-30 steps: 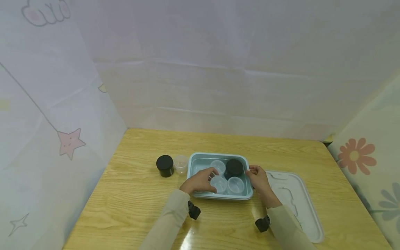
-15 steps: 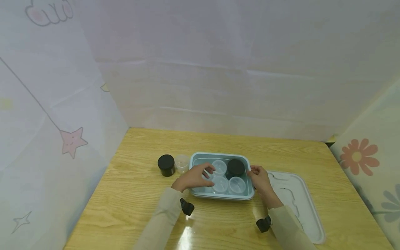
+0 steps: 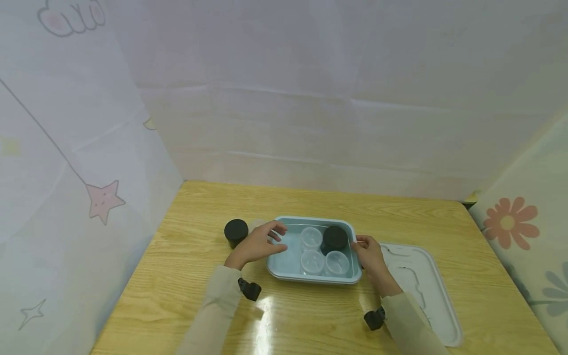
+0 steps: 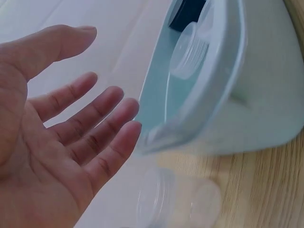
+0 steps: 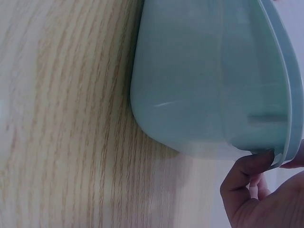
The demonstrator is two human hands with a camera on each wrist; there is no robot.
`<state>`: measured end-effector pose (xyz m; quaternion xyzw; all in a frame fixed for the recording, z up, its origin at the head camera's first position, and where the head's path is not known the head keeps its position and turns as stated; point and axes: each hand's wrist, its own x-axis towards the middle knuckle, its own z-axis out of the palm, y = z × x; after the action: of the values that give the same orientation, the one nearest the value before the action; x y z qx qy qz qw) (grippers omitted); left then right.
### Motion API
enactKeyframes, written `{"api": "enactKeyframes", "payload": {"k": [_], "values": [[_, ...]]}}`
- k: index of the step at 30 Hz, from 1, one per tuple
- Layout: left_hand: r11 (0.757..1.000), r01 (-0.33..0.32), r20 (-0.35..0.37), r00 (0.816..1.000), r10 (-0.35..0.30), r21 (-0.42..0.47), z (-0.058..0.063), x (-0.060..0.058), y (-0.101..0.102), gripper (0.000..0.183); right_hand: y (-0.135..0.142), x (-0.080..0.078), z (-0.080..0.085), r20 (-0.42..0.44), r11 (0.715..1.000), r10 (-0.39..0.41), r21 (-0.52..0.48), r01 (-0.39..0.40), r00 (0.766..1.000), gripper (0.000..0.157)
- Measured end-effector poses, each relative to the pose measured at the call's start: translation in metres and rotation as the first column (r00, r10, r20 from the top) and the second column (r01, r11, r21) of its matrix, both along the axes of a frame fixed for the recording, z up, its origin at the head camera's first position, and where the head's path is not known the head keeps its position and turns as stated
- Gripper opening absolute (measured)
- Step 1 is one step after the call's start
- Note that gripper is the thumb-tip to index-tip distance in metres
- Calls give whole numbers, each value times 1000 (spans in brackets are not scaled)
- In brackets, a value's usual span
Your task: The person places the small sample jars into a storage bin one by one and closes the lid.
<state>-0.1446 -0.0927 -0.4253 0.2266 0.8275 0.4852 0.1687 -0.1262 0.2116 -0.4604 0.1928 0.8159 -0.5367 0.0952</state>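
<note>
A light-blue plastic box (image 3: 290,251) stands on the table. Toward its right end are three small clear jars (image 3: 312,237) and a black-lidded jar (image 3: 335,239). My left hand (image 3: 257,244) is over the box's left end, fingers spread and holding nothing. In the left wrist view the same palm (image 4: 52,156) faces the box rim. With thumb and fingers, my right hand (image 3: 369,254) grips the rim at the box's right end; the right wrist view shows the thumb (image 5: 256,164) under the rim. Another clear jar (image 4: 180,199) stands outside the box, mostly hidden behind my left hand in the head view.
A second black-lidded jar (image 3: 235,231) stands on the table left of the box. To the right lies a white lid (image 3: 412,281), partly under my right forearm. A pale printed sheet (image 3: 284,123) hangs behind the wooden table (image 3: 310,320).
My left hand has let go of a clear jar in the box's front middle and moved left, fingers opening. My right hand stays on the rim.
</note>
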Motion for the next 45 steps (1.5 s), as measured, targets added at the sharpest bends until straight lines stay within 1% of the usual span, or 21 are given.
{"api": "enactKeyframes", "payload": {"k": [6, 12, 15, 20, 23, 29, 35, 38, 42, 45], "values": [[994, -104, -13, 994, 104, -13, -5, 1, -12, 46, 0, -1, -2, 2, 1000, -9, 9, 9, 1000, 42], [985, -170, -52, 984, 168, -38, -12, 4, -21, 50, -2, 1, 1, -2, 1000, -10, 14, 10, 1000, 42], [981, -190, -63, 980, 188, -28, -13, 6, -27, 49, -1, 0, 1, -12, 1000, -10, 12, 10, 1000, 42], [979, -205, -43, 978, 204, -15, -14, 8, -41, 51, 1, 0, -3, -37, 1000, -21, 13, 22, 999, 40], [975, -222, -49, 974, 221, -19, -14, 10, -51, 52, 1, 1, -2, -43, 999, -29, 18, 29, 999, 39], [962, -271, -78, 960, 268, -30, -11, 13, -69, 52, 0, 0, 0, -13, 1000, -6, 25, 6, 1000, 42], [949, -314, -80, 947, 311, -37, -10, 12, -81, 53, 0, -1, -2, -8, 1000, -7, 19, 7, 1000, 42], [943, -328, -80, 943, 324, -52, -13, 12, -87, 52, 0, 0, -2, -24, 1000, 5, 11, -5, 1000, 42], [938, -341, -72, 939, 337, -58, -16, 12, -93, 51, 0, 0, -2, -26, 1000, 2, 10, -2, 1000, 42], [930, -362, -65, 931, 359, -60, -17, 11, -95, 51, 0, 0, -3, -22, 1000, -2, 12, 2, 1000, 41]]}}
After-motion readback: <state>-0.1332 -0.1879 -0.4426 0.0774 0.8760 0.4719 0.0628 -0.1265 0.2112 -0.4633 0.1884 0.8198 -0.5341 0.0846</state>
